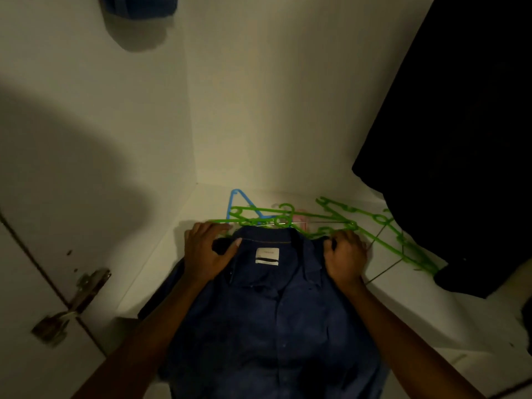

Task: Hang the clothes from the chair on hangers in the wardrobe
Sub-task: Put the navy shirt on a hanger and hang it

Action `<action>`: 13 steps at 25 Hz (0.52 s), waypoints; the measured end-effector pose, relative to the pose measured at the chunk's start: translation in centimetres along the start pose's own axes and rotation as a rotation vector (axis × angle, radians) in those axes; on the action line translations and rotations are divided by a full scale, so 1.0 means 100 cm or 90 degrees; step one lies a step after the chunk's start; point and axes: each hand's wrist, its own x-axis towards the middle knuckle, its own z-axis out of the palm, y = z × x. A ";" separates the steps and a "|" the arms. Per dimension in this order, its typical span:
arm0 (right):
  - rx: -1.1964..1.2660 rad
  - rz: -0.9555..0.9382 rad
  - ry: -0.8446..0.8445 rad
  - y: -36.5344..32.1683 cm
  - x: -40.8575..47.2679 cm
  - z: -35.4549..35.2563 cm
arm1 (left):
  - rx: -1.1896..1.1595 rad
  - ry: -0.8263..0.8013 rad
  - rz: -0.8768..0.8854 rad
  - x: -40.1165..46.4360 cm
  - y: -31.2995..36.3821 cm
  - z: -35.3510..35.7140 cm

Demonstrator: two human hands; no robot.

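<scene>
A dark blue collared shirt (270, 306) lies spread on the white wardrobe shelf (408, 309), its collar and white label facing up. My left hand (205, 250) holds the shirt's left shoulder, thumb on top of the fabric by the collar. The right shoulder is gripped by my right hand (345, 256), fingers curled into the cloth. Just behind the collar lies a heap of green plastic hangers (331, 223), with a blue hanger (240, 201) among them. Some green plastic sits right under the collar edge; whether a hanger is inside the shirt I cannot tell.
A black garment (460, 139) hangs at the right and drapes onto the shelf. White wardrobe walls close in the left and back. A metal door hinge (74, 300) sits at the lower left. A blue garment (141, 7) hangs at the top left.
</scene>
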 end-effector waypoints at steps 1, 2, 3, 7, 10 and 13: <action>0.007 -0.003 0.003 0.000 0.006 0.002 | -0.024 -0.037 0.010 -0.002 0.002 0.001; 0.025 -0.006 -0.007 -0.003 0.015 0.004 | -0.040 -0.075 -0.002 -0.002 0.004 0.002; 0.043 -0.005 -0.041 -0.007 0.026 0.008 | -0.038 -0.099 -0.010 -0.003 0.005 0.003; 0.089 0.018 -0.283 -0.028 0.065 0.031 | 0.025 -0.188 0.000 -0.004 0.003 0.006; 0.082 -0.004 -0.428 -0.040 0.082 0.049 | 0.006 -0.239 0.063 -0.004 -0.003 0.007; 0.106 0.055 -0.398 -0.041 0.088 0.062 | -0.023 -0.242 0.099 -0.006 -0.008 0.009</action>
